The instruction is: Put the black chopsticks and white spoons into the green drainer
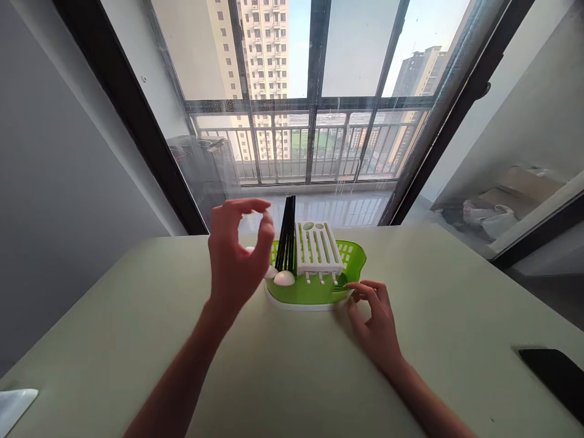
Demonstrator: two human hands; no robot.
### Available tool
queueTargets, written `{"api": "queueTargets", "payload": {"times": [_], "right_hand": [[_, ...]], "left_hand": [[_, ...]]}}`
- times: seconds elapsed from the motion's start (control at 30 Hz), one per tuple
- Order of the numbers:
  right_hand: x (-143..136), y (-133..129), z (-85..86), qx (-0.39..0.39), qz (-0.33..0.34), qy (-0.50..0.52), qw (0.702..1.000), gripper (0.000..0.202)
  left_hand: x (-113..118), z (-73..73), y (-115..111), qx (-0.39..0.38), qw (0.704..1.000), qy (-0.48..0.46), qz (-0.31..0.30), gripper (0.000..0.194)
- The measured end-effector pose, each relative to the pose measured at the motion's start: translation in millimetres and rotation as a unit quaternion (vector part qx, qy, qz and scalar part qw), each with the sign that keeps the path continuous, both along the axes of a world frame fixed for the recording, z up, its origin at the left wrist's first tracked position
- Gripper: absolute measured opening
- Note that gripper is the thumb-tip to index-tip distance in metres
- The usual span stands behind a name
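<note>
A green plastic utensil rack (314,295) with a white base stands on the table, its side walls pierced with square holes. Several black chopsticks (286,237) lean upright in its left part. Beside them sits a white slotted holder (319,246) with small hooks along its front. White rounded pieces (284,278) show at the rack's left front. My left hand (237,249) is raised before the rack's left end, thumb and forefinger curved, tips slightly apart, nothing visible between them. With thumb and fingers, my right hand (374,322) grips the rack's right front edge.
The pale table (283,377) spreads around the rack. A black object (554,380) lies at its right edge, and a white-edged object (17,404) at the left corner. Beyond the far edge are a framed glass door and balcony railing (314,146). Bags (488,216) lie at right.
</note>
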State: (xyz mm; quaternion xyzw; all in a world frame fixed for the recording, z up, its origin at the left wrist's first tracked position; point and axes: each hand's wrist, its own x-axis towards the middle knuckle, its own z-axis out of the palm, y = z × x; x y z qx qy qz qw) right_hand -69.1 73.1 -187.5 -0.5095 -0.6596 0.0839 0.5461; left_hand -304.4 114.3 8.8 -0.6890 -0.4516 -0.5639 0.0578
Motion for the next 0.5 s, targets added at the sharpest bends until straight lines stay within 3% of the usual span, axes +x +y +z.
{"api": "queueTargets", "payload": {"times": [0.13, 0.37, 0.5], "right_hand": [[0, 1, -2.8, -0.009, 0.003, 0.015, 1.000, 0.025], [-2, 0, -1.0, -0.029, 0.006, 0.016, 0.999, 0.023], [-3, 1, 1.0, -0.022, 0.007, 0.006, 1.000, 0.022]], "left_hand": [[-6, 11.6, 26, -0.184, 0.982, -0.011, -0.047, 0.037], [4, 4.3, 56, -0.241, 0.968, -0.003, -0.066, 0.059], [4, -8.1, 72, -0.339, 0.920, -0.065, -0.185, 0.067]]}}
